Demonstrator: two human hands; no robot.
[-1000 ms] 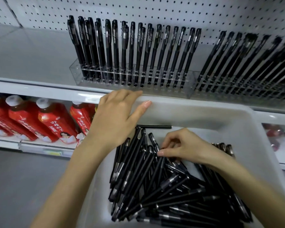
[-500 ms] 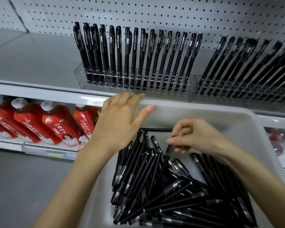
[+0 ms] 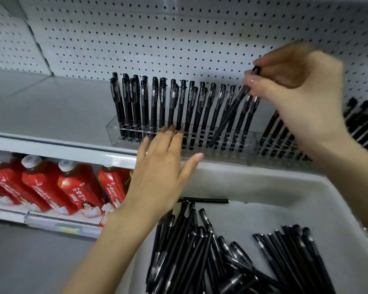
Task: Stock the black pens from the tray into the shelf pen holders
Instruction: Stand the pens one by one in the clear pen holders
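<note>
My right hand (image 3: 300, 92) pinches a black pen (image 3: 229, 112) by its cap end, tilted, with its tip down in the right part of the clear pen holder (image 3: 113, 132) on the shelf. Several black pens stand upright in that holder. My left hand (image 3: 164, 172) lies flat with straight fingers on the far rim of the white tray (image 3: 263, 179), fingertips touching the holder's front. Several loose black pens (image 3: 189, 247) lie in the tray. A second clear holder (image 3: 274, 149) with slanted pens sits to the right, partly hidden by my right arm.
A white pegboard (image 3: 157, 39) backs the grey shelf (image 3: 40, 107), which is bare to the left of the holder. Below, red bottles (image 3: 72, 187) lie in a row on a lower shelf. The grey floor (image 3: 30, 262) shows at the bottom left.
My right hand lifted one pen out of the tray and carried it up to the holder's right part. My left hand stayed on the tray rim, and the view tilted upward.
</note>
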